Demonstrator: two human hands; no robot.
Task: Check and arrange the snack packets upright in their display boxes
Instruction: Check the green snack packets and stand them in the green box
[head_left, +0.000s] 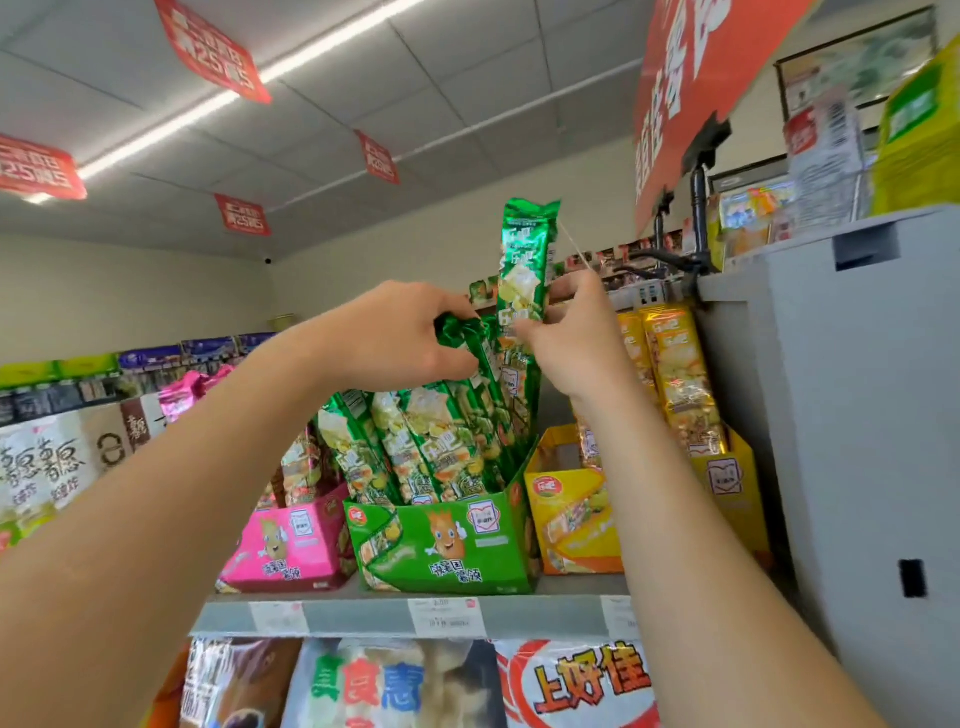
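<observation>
Step in hand: sorting the green row. The left hand (395, 338) has its fingers curled round the bunched top ends of several green packets (415, 447); these stand leaning in the green display box (447, 545) on the shelf (358, 618). The right hand (576, 338) pinches one raised packet (527, 254) between thumb and fingertips; the packet is upright, its top well above the row. Its lower end is hidden behind the hand, so it cannot be told whether it is clear of the box. The pink box (291, 551) stands just left of the green box; the yellow box (571, 519) stands just right.

Next move, as judged: lower the raised packet straight down at the right end of the row; the left hand should hold the other packets aside so that none folds beneath it.
</observation>
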